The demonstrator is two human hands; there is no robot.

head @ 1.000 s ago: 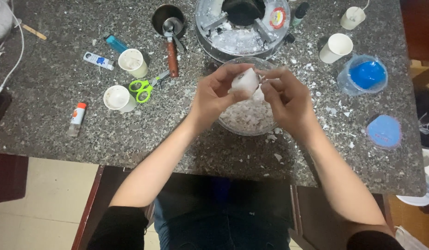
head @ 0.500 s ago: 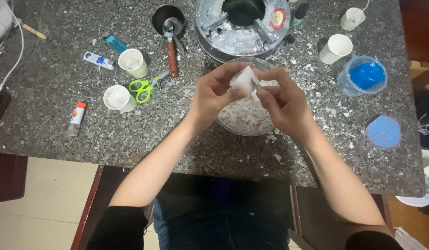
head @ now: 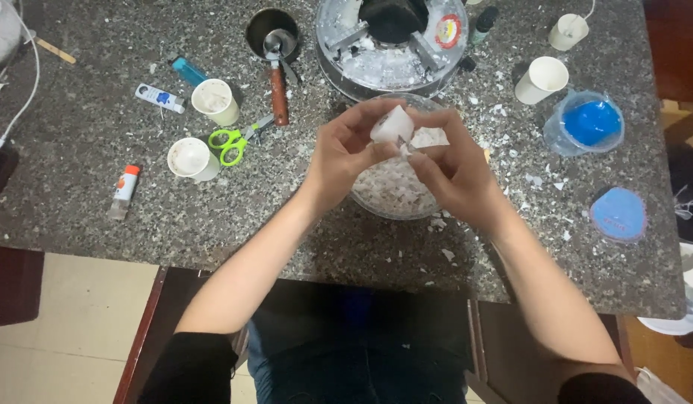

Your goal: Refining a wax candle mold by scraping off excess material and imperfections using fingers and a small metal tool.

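Seen from the head camera, two bare hands meet over a glass bowl (head: 395, 196) of white flakes on a speckled stone bench (head: 84, 217). The left hand (head: 345, 155) and right hand (head: 451, 168) both pinch a white chunk (head: 392, 124) between fingertips, holding it just above the bowl. Flakes litter the bench around it. To the left lie green scissors (head: 230, 144) and two paper cups (head: 215, 101) — to the right, a blue-filled tub (head: 586, 123) and a blue lid (head: 619, 215).
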